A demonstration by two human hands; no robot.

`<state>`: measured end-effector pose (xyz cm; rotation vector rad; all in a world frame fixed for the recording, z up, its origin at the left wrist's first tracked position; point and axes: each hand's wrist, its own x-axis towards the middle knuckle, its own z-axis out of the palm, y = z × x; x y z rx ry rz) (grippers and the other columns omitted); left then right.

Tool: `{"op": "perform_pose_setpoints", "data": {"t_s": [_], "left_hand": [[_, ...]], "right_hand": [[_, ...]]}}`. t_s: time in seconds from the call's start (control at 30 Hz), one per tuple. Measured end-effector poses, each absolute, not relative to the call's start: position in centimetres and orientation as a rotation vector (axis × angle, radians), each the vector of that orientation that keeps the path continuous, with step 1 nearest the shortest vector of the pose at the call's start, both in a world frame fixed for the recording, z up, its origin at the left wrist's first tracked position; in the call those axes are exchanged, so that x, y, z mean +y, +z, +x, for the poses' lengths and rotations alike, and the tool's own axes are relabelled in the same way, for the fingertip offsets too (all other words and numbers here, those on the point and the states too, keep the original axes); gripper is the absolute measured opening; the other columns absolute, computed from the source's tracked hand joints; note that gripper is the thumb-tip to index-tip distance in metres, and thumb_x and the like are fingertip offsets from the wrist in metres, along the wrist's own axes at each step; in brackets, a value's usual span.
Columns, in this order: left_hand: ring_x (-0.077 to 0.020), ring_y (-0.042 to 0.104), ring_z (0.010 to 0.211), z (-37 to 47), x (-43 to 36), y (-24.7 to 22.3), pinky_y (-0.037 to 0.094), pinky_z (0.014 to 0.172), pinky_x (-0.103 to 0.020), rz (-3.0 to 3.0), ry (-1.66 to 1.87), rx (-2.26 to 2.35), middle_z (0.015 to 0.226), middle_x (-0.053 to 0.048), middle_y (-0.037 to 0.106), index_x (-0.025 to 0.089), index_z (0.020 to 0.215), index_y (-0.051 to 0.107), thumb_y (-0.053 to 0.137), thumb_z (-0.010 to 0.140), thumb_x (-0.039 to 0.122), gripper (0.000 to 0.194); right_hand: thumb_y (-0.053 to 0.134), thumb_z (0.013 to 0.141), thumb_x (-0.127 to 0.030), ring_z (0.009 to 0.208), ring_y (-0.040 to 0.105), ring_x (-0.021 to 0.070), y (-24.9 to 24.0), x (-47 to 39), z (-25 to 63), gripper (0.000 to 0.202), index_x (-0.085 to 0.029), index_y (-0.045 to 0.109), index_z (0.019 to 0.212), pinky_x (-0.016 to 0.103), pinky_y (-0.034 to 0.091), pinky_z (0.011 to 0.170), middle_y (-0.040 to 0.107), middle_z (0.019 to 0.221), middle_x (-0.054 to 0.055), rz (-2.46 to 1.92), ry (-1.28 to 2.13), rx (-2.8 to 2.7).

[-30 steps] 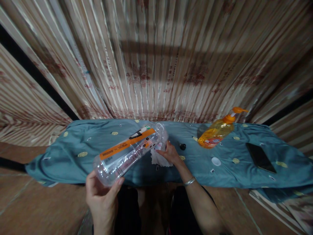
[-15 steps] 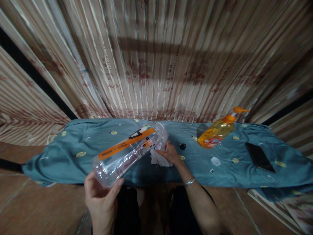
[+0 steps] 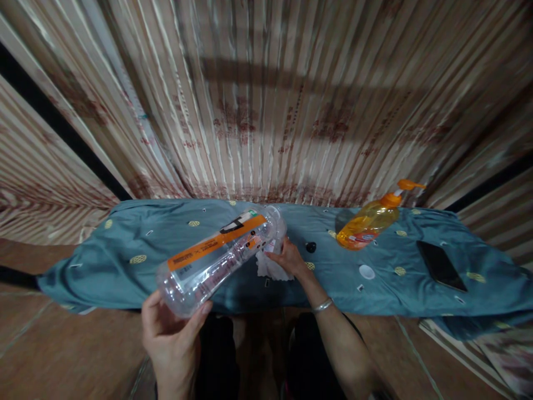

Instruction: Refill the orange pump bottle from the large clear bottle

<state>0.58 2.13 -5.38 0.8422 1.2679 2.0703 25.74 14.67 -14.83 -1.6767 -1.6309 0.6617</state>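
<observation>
A clear plastic bottle point(image 3: 195, 289) with an orange and white label lies tilted across the air above the cloth, its mouth pointing up and right. My left hand point(image 3: 172, 330) grips its base, thumb on the near side and fingers underneath. At the neck end, my right hand point(image 3: 291, 259) pinches a white tissue point(image 3: 272, 268) against or right beside the bottle; the fingertips are partly hidden, so exact contact is unclear. The tissue's wavy edge hangs down below the fingers. A small black round thing point(image 3: 310, 248) sits just right of my right hand.
A teal patterned cloth point(image 3: 125, 283) covers the narrow table. To the right are an orange pump bottle point(image 3: 366, 225), a white disc point(image 3: 367, 272) and a dark phone point(image 3: 441, 265). A striped curtain point(image 3: 266, 111) hangs close behind the table.
The bottle has rolled slightly about its length, showing more of the black mark on its label. Both hands keep nearly the same places and grips. The view has shifted slightly.
</observation>
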Motion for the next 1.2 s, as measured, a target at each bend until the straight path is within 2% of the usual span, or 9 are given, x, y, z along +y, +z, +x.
{"op": "perform_pose_setpoints", "data": {"t_s": [0.47,0.7,0.9,1.07,1.2], "left_hand": [[-0.0156,0.068,0.086,0.73,2.01,-4.82,0.058,0.077,-0.024,0.814,2.046,1.310,0.096,0.000,0.074,0.018,0.099,0.068,0.099,0.040,0.018,0.067],[-0.0166,0.067,0.085,0.73,1.96,-4.99,0.057,0.073,-0.025,0.852,2.008,1.351,0.097,0.000,0.071,0.019,0.101,0.067,0.101,0.042,0.026,0.069],[-0.0157,0.067,0.086,0.77,1.84,-4.92,0.058,0.073,-0.023,0.837,2.010,1.330,0.099,-0.001,0.072,0.020,0.102,0.067,0.100,0.043,0.024,0.068],[-0.0151,0.067,0.083,0.71,1.86,-4.98,0.058,0.070,-0.020,0.834,2.015,1.273,0.097,-0.001,0.073,0.019,0.102,0.068,0.101,0.040,0.019,0.070],[-0.0158,0.069,0.084,0.46,1.90,-5.34,0.058,0.071,-0.022,0.847,2.007,1.254,0.098,-0.001,0.072,0.019,0.105,0.069,0.101,0.041,0.019,0.071]], "right_hand": [[0.083,0.078,-0.037,0.108,0.076,0.0322,-14.31,14.56,25.64,0.056,-0.019,0.060,0.125,0.043,0.059,0.094,0.078,0.116,0.013,-1.723,0.671,-1.652],[0.083,0.078,-0.036,0.105,0.077,0.0305,-14.30,14.53,25.76,0.055,-0.022,0.060,0.126,0.042,0.060,0.093,0.080,0.114,0.010,-1.692,0.679,-1.654],[0.085,0.077,-0.036,0.107,0.077,0.0312,-14.27,14.51,25.73,0.055,-0.024,0.061,0.126,0.043,0.060,0.092,0.080,0.113,0.008,-1.688,0.661,-1.654],[0.085,0.078,-0.034,0.106,0.078,0.0308,-14.01,14.49,25.52,0.056,-0.021,0.060,0.127,0.041,0.060,0.092,0.080,0.115,0.011,-1.730,0.696,-1.635],[0.085,0.079,-0.033,0.099,0.078,0.0305,-13.83,14.32,25.43,0.049,-0.021,0.062,0.120,0.040,0.061,0.089,0.080,0.107,0.010,-1.748,0.692,-1.630]]}}
